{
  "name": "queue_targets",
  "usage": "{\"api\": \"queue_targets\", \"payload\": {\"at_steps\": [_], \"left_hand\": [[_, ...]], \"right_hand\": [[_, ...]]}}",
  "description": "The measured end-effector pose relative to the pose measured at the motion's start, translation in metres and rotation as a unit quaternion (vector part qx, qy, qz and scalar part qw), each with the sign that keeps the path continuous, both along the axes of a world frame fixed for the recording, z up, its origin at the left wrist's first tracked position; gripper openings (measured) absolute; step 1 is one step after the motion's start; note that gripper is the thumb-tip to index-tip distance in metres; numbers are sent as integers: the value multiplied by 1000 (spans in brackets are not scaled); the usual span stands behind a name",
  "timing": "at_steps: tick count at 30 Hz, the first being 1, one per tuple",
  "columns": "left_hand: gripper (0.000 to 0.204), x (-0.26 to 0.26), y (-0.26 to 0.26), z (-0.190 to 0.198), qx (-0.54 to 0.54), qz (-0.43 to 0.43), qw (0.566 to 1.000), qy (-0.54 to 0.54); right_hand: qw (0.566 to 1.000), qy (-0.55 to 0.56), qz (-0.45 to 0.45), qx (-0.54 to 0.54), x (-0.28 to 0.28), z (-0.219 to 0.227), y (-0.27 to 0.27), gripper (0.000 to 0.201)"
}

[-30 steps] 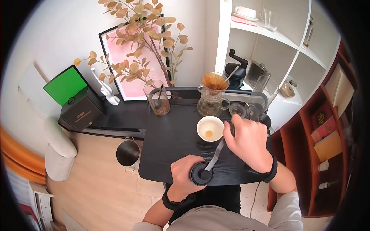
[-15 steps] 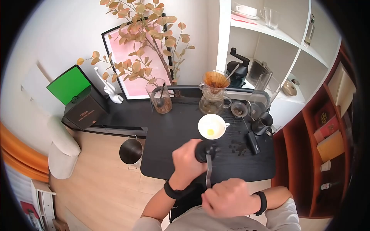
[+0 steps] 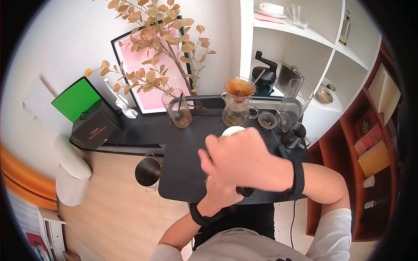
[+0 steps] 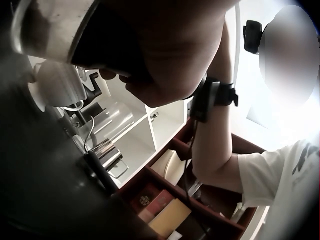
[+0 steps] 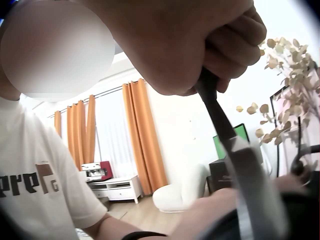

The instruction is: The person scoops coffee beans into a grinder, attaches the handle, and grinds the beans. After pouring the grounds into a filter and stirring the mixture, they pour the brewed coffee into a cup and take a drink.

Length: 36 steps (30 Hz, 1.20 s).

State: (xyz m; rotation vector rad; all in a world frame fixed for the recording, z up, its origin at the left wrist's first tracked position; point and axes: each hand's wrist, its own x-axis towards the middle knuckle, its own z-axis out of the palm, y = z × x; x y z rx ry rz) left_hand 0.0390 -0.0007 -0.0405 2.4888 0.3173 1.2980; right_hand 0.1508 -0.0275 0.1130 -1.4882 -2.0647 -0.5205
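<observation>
Left hand [image 3: 219, 193]: fingers curled round the dark body of a hand grinder [image 3: 245, 191], a firm wrap by the left wrist view; no gap seen between hand and grinder.
Right hand [image 3: 239, 158]: fingers closed in a fist round the black knob [image 5: 209, 90] of the metal crank [image 5: 252, 180]; passes over the left hand and hides most of the grinder from the head view.
Grinder position: at the near edge of the worktop [image 3: 180, 169], in front of the person; contents cannot be told.
White cup [image 3: 232, 130]: on the worktop, just beyond the right hand, partly covered by it.
Dripper [image 3: 239, 89]: far side, brown filter inside, seated on a glass server [image 3: 235, 115].
Glass jar [image 3: 179, 113]: far edge, left of the server; brown bits at the bottom, a dark-handled scoop standing in it.
Right of server: small round dish [image 3: 266, 119]; dark metal pitcher [image 3: 294, 134] nearer and farther right.
Floor, left of worktop: dark-mouthed bin [image 3: 147, 172].
Far right: white shelf unit [image 3: 320, 117], holding a black crank-handled mill [image 3: 264, 79].
</observation>
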Motion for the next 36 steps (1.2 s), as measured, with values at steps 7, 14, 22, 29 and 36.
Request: {"api": "queue_targets", "payload": {"at_steps": [7,14,22,29,36], "left_hand": [[27,-2,-12,28,10,6,998,-61],[23,-19,-10,40,-48,-4,995,-84],[38,-33,5,28,-132,20,988,-79],[45,-32,16,37,-153,126,975,-106],[47,-33,24,33,-206,133,967,-73]], "right_hand": [[999,12,-32,6,23,10,8,36],[994,42,-96,-8,56,-10,-1,32],[974,67,-213,-42,66,-55,-38,30],[977,64,-190,-70,47,-61,-72,30],[984,72,-87,-139,10,-41,-101,34]]}}
